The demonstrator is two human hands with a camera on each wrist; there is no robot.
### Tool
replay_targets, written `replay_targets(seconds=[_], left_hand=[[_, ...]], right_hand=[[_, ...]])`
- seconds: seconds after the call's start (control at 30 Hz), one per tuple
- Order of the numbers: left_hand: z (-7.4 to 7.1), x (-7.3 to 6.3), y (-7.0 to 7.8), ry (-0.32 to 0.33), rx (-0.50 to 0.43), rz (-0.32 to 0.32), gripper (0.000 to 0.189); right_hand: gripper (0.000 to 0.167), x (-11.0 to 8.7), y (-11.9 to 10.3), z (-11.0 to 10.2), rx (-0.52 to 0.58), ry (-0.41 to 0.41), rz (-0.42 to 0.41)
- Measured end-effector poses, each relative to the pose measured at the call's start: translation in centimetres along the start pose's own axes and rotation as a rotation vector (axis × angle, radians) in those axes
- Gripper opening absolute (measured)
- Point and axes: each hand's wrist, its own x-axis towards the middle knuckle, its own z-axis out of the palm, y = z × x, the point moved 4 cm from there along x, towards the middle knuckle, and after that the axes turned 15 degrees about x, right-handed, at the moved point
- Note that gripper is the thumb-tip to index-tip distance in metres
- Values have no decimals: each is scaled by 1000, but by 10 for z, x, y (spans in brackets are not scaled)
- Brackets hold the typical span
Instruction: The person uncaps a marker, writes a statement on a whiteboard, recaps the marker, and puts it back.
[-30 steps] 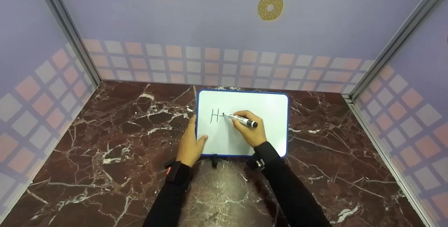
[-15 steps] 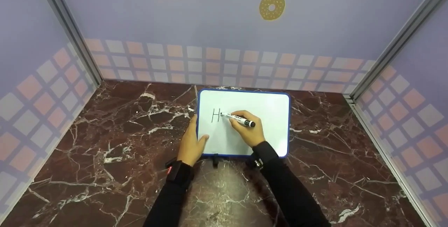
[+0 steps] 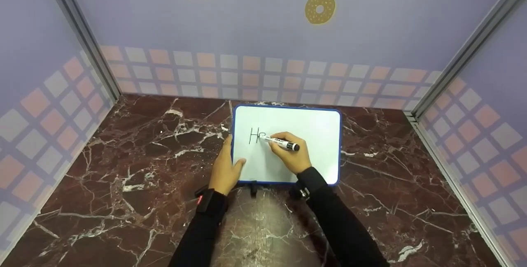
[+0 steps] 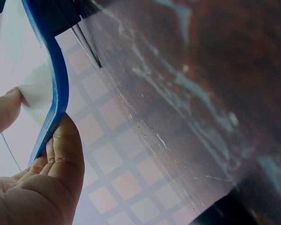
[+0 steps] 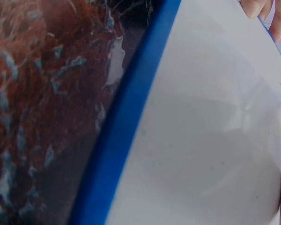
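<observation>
A white whiteboard (image 3: 321, 125) with a blue rim stands in the middle of the head view. My left hand (image 3: 224, 172) grips its left side, thumb on the writing face; in the left wrist view the fingers (image 4: 65, 150) wrap behind the blue rim (image 4: 61, 84). My right hand (image 3: 294, 156) pinches a white marker (image 3: 284, 142) with a black end, its tip on the board. Beside that tip are a black H (image 3: 253, 135) and a small curved stroke. The right wrist view shows mostly bare board (image 5: 192, 126), with part of the right hand at the edge.
The board is on a dark red marbled table (image 3: 144, 168) with white veins. A lilac wall (image 3: 255, 24) with pink and white squares rises behind, and side walls flank the table. A small black piece (image 3: 253, 189) shows at the board's lower edge.
The short dash beside the H has grown into a curved stroke. My right hand and the marker have shifted slightly left and down along it. The left hand keeps its grip.
</observation>
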Motion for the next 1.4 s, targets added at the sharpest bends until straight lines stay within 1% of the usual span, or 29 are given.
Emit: replay_targets(seconds=[0.03, 0.2, 0.43, 0.57, 0.77, 1.0, 1.4], left_hand=[[0, 0, 0, -4, 1, -7, 77], [1, 0, 0, -12, -4, -15, 77], [2, 1, -1, -14, -7, -25, 78], [2, 2, -1, -15, -7, -22, 78], [2, 2, -1, -9, -1, -16, 78], [1, 1, -1, 14, -26, 4, 78], [-1, 0, 0, 10, -13, 2, 78]], right_hand=[[13, 0, 4, 0, 2, -3, 1], [13, -1, 3, 1, -20, 4, 22], [12, -6, -22, 2, -14, -5, 18], [11, -8, -27, 1, -9, -5, 3], [11, -9, -27, 0, -17, -6, -7], [11, -10, -25, -2, -1, -11, 14], [12, -10, -25, -6, -8, -4, 1]])
